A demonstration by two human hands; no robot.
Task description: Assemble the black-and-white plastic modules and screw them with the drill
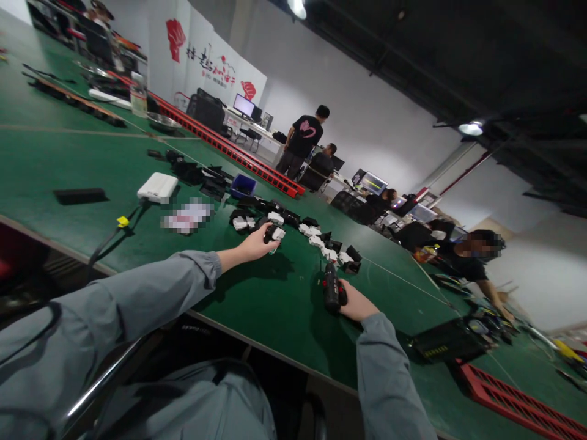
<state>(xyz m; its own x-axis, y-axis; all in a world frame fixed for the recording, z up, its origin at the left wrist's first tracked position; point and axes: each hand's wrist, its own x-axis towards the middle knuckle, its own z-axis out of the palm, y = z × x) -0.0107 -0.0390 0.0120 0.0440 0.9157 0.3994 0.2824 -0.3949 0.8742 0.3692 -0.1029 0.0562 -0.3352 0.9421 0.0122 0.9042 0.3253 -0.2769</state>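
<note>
Gripping a small black and white part (275, 233), the left hand (253, 245) has its fingers closed on it, to the left of the drill (331, 291) and a bit farther from the body. The right hand (358, 303) is wrapped around the drill's handle, so the two hands are apart, each with its own thing. The part looks light and hard, like plastic. It may be a bit slick, and thin edges could crack if squeezed too much, so a soft pinch on its sides seems best. The drill looks much heavier and stiff. Its handle is the good place to hold, with the whole hand, away from the nose. More white bits (315, 240) sit on the worktop (275, 318) just past the drill's nose, and look light too. I cannot tell if the part touches the worktop.
</note>
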